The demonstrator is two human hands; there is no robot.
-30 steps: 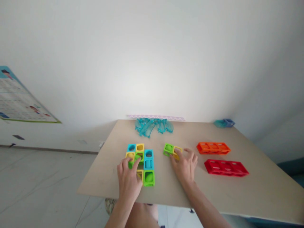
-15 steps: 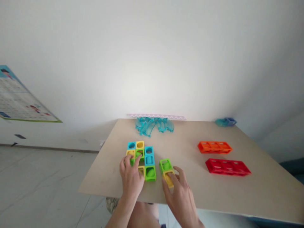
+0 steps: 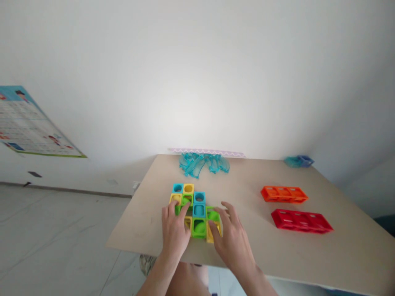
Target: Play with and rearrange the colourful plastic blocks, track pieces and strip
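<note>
"In the head view, where's the block cluster [image 3: 199, 210]?"

"Near the table's [image 3: 148, 213] front edge, mostly between the hands, its left side under the left hand [image 3: 175, 231]."

"And the green-and-yellow pair [image 3: 212, 215]?"

"Up against the cluster's right side, at the near end, just left of the right hand [image 3: 233, 238]. Whether they're joined, I can't tell."

"How's the left hand?"

"Narrow: bent fingers and thumb holding the cluster by its left blocks."

"The right?"

"Partly spread. The thumb is over the yellow block, the forefinger at the green one. It touches the pair, but I can't tell if it grips."

"Anything beside it?"

"An orange strip [image 3: 284, 194] and a red strip [image 3: 301, 221], well off to the right, untouched."
</note>
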